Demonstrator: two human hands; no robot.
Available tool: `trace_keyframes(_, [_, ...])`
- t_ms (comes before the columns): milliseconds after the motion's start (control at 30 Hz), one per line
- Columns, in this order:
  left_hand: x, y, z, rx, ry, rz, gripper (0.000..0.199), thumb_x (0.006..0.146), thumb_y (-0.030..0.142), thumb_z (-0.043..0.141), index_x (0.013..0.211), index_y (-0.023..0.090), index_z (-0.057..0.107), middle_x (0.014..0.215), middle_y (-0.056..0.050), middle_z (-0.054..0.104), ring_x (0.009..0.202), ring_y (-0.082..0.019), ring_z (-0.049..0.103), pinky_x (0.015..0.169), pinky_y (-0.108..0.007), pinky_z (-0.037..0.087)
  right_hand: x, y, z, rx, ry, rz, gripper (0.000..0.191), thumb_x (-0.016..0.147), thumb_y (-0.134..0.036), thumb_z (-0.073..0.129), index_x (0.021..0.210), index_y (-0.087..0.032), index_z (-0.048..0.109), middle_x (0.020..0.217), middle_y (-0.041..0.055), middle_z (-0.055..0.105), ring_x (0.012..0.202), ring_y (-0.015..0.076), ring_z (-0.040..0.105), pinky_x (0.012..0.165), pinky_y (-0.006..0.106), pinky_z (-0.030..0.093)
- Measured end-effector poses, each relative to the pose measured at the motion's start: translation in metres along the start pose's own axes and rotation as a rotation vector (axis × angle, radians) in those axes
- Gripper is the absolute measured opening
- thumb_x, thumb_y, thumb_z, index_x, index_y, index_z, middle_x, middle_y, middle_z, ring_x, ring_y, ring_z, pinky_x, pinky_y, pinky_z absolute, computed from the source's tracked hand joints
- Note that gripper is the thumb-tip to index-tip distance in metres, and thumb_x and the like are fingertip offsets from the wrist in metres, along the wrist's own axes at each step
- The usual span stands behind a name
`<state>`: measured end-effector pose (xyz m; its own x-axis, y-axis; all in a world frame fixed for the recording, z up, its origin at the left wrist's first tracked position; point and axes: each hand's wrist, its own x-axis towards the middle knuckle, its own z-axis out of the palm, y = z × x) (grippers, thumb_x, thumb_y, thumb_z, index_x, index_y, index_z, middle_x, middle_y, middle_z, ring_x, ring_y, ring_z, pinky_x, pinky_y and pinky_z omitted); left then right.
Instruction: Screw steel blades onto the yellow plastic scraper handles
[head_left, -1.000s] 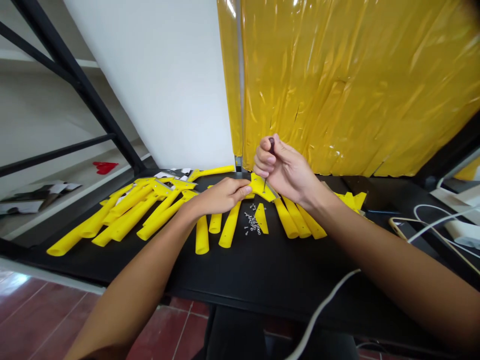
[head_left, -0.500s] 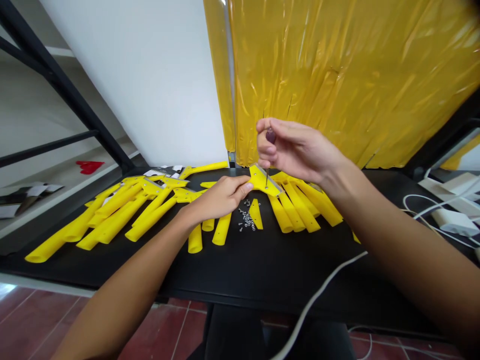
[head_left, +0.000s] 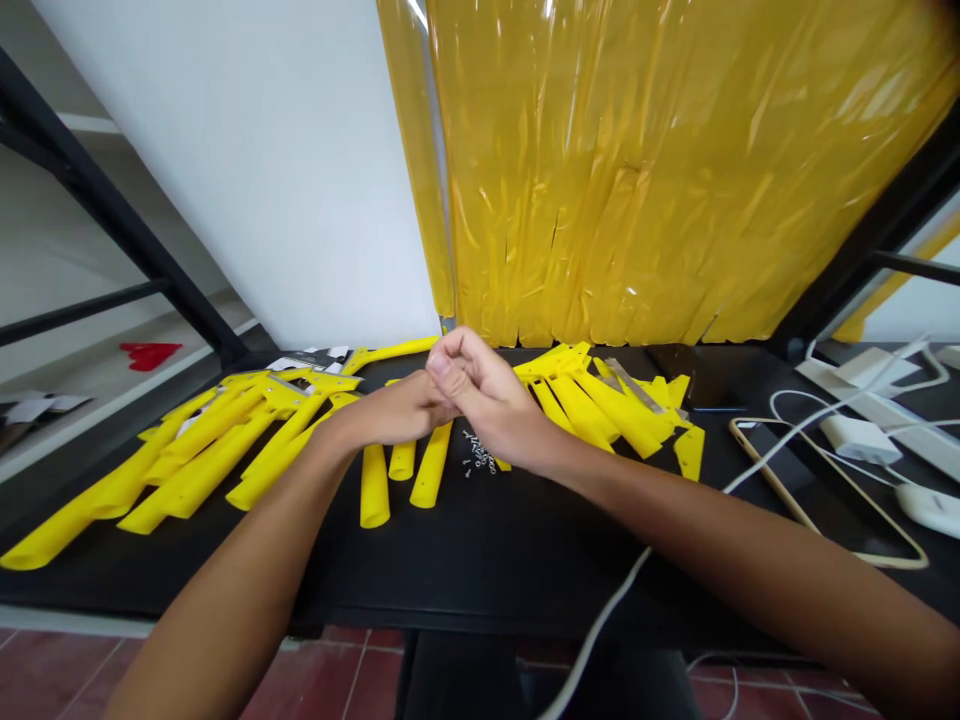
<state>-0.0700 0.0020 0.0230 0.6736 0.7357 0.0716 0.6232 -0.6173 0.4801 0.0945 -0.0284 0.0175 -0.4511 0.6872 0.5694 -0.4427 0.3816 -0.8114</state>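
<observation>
My left hand (head_left: 401, 408) and my right hand (head_left: 491, 395) meet over the middle of the black table. The right hand is closed, its thumb bent over curled fingers, and it covers the fingertips of the left. The left hand's visible part is curled inward. Whatever they hold, if anything, is hidden; no screwdriver shows. Just below them lies a pile of small screws and nuts (head_left: 480, 455). Yellow tubular handles (head_left: 431, 470) stick out under the left hand. More yellow scrapers (head_left: 210, 435) lie heaped on the left, and yellow handles (head_left: 592, 405) to the right.
Loose yellow plates (head_left: 688, 452) lie right of the handles. A phone (head_left: 825, 490), white adapters (head_left: 861, 440) and a power strip (head_left: 892, 400) occupy the table's right end. A white cable (head_left: 611, 610) crosses the front edge. Yellow plastic sheeting (head_left: 600, 180) hangs behind.
My right hand has come down to meet my left. The screwdriver and the yellow scraper head they held are no longer visible. The view has shifted slightly right.
</observation>
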Motion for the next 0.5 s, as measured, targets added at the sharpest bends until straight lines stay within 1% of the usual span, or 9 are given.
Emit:
trace_keyframes(67, [0.0, 0.0, 0.001, 0.014, 0.005, -0.05, 0.021, 0.088, 0.025, 0.049, 0.072, 0.017, 0.058, 0.072, -0.004, 0.057, 0.073, -0.018, 0.056, 0.066, -0.031, 0.047, 0.001, 0.0, -0.002, 0.011, -0.055, 0.024, 0.035, 0.095, -0.054, 0.053, 0.085, -0.021, 0.051, 0.072, -0.0025, 0.052, 0.065, 0.0104, 0.046, 0.061, 0.026, 0.037])
trace_keyframes(100, [0.0, 0.0, 0.001, 0.02, 0.015, -0.061, 0.021, 0.088, 0.026, 0.049, 0.072, 0.017, 0.057, 0.072, -0.004, 0.057, 0.071, -0.018, 0.055, 0.064, -0.031, 0.046, 0.002, -0.001, -0.004, 0.018, -0.061, 0.033, 0.038, 0.096, -0.055, 0.049, 0.082, -0.02, 0.051, 0.071, -0.0018, 0.051, 0.064, 0.0104, 0.045, 0.06, 0.027, 0.036])
trace_keyframes(167, [0.0, -0.002, 0.0, 0.022, 0.028, -0.029, 0.021, 0.09, 0.03, 0.05, 0.078, 0.017, 0.059, 0.077, -0.005, 0.059, 0.075, -0.018, 0.056, 0.068, -0.032, 0.047, 0.005, -0.002, -0.007, 0.043, -0.018, 0.036, 0.041, 0.097, -0.057, 0.045, 0.081, -0.02, 0.052, 0.069, -0.0027, 0.046, 0.061, 0.0103, 0.042, 0.058, 0.027, 0.033])
trace_keyframes(233, [0.0, -0.004, 0.001, 0.016, 0.016, 0.022, 0.023, 0.093, 0.034, 0.048, 0.086, 0.017, 0.061, 0.083, -0.005, 0.061, 0.079, -0.019, 0.058, 0.073, -0.033, 0.047, 0.005, -0.002, -0.007, 0.083, 0.047, 0.013, 0.037, 0.096, -0.058, 0.048, 0.085, -0.022, 0.049, 0.066, -0.0052, 0.039, 0.059, 0.0102, 0.037, 0.055, 0.026, 0.03])
trace_keyframes(267, [0.0, -0.006, 0.001, 0.012, 0.005, 0.033, 0.023, 0.093, 0.034, 0.047, 0.087, 0.017, 0.062, 0.083, -0.005, 0.062, 0.079, -0.018, 0.058, 0.073, -0.033, 0.047, 0.005, -0.001, -0.007, 0.096, 0.061, 0.0, 0.035, 0.095, -0.056, 0.051, 0.086, -0.023, 0.048, 0.065, -0.0061, 0.037, 0.058, 0.0102, 0.035, 0.055, 0.026, 0.03])
trace_keyframes(333, [0.001, -0.009, 0.002, 0.012, -0.007, 0.023, 0.023, 0.093, 0.031, 0.047, 0.081, 0.017, 0.061, 0.078, -0.004, 0.06, 0.074, -0.017, 0.056, 0.068, -0.031, 0.046, 0.002, -0.001, -0.005, 0.08, 0.046, -0.02, 0.031, 0.095, -0.053, 0.054, 0.088, -0.023, 0.046, 0.065, -0.0063, 0.04, 0.058, 0.0101, 0.036, 0.056, 0.026, 0.03])
trace_keyframes(400, [0.001, -0.011, 0.003, 0.02, 0.009, 0.015, 0.023, 0.092, 0.026, 0.047, 0.074, 0.017, 0.058, 0.073, -0.003, 0.058, 0.068, -0.015, 0.053, 0.064, -0.029, 0.043, -0.001, -0.001, -0.004, 0.018, 0.017, -0.041, 0.033, 0.098, -0.051, 0.049, 0.085, -0.022, 0.048, 0.066, -0.0047, 0.043, 0.06, 0.0103, 0.039, 0.058, 0.027, 0.032])
trace_keyframes(433, [0.002, -0.012, 0.004, 0.028, 0.023, 0.025, 0.024, 0.092, 0.025, 0.047, 0.072, 0.017, 0.058, 0.072, -0.003, 0.058, 0.067, -0.015, 0.053, 0.063, -0.029, 0.042, -0.002, -0.002, -0.004, -0.015, 0.021, -0.051, 0.036, 0.1, -0.052, 0.044, 0.083, -0.021, 0.05, 0.067, -0.0037, 0.044, 0.062, 0.0106, 0.04, 0.059, 0.027, 0.033])
trace_keyframes(500, [0.004, -0.014, 0.004, 0.054, 0.054, 0.061, 0.023, 0.093, 0.026, 0.046, 0.077, 0.017, 0.061, 0.072, -0.003, 0.06, 0.068, -0.015, 0.054, 0.064, -0.029, 0.042, -0.003, -0.004, -0.005, -0.042, 0.06, -0.064, 0.039, 0.101, -0.053, 0.038, 0.085, -0.021, 0.054, 0.069, -0.0031, 0.042, 0.063, 0.0112, 0.04, 0.06, 0.028, 0.034])
